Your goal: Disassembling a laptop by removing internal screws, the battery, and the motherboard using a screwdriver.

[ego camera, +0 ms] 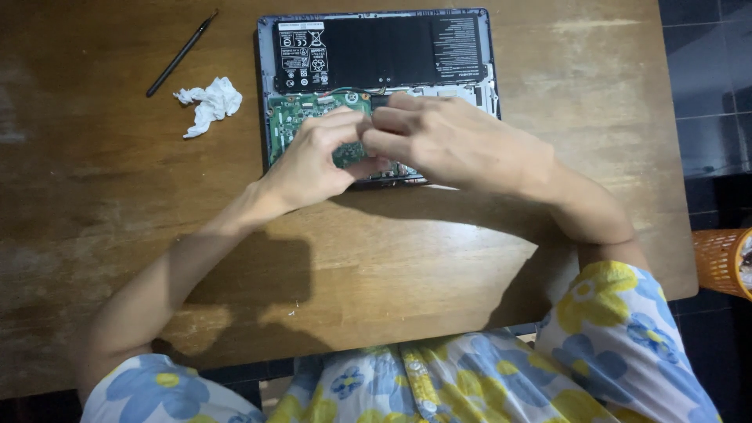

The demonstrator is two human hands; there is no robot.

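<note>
Left hand (317, 160): fingers curling in, pinching over the green circuit board (291, 117) inside the opened grey laptop (376, 55).
Right hand (446, 141): fingers bending, meeting the left fingertips; what they are pinching is hiding.

Free: bare wooden table (407, 258) at your 6 o'clock and 3 o'clock sides | Obstacles: opened laptop (376, 55) at 12 under both your hands; crumpled tissue (210, 103) and black tool (182, 53) at 10, well apart from laptop.

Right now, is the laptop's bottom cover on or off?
Off: the laptop lies with its black battery and green circuit board exposed.
</note>
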